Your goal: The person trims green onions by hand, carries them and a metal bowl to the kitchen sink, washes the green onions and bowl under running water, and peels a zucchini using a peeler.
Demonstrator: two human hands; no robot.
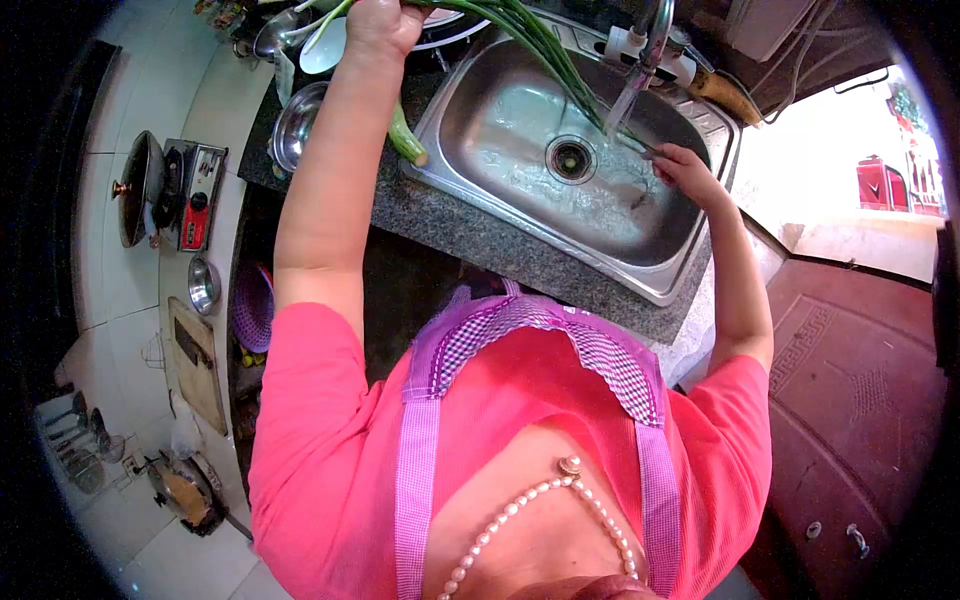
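Note:
My left hand [385,28], at the top edge of the view, is closed around a bunch of green onions [535,42]. Their white ends stick out to its left, and the long green leaves run right, across the steel sink [465,150]. Over the right part of the basin, my right hand [688,174] pinches the leaf tips. Water pours from the faucet [655,45] onto the leaves near my right fingers and spreads around the drain [571,160]. Below my left wrist, partly behind the forearm, a long green vegetable [405,137] lies on the counter.
A metal bowl [296,128] and a white spoon [324,48] are left of my forearm. Granite counter [500,235] borders the sink. Further left are a wok [142,190], a stove [200,198], and a knife [190,345] on a cutting board [205,385]. A brown door [850,390] stands right.

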